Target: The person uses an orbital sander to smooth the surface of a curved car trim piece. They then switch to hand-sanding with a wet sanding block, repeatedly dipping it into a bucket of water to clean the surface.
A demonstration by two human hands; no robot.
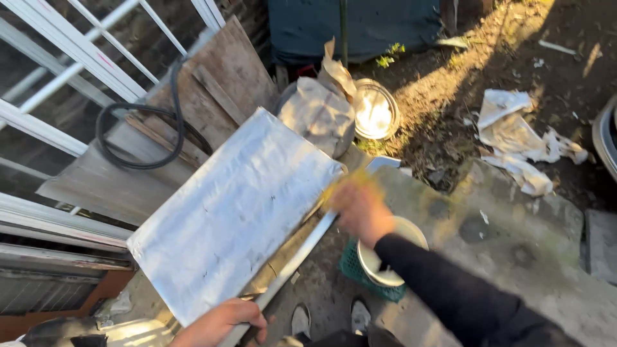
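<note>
- Metal sheet [234, 212], large, flat and silvery, lies tilted across the concrete slab [514, 244]; keeping it braced this way looks wise while its edge is worked.
- Left hand [222, 323], at the sheet's near corner, is closed around the edge; a firm grip there should stop sliding.
- Right hand [361, 209], at the sheet's right edge, is blurred, clenched on something yellow; I judge steady strokes along the edge best.
- Pale bowl [389, 257] sits just right of the sheet, in a green basket [353, 270].

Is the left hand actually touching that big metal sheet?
Touching. The head view shows the left hand with fingers curled around the lower edge of the metal sheet.
</note>
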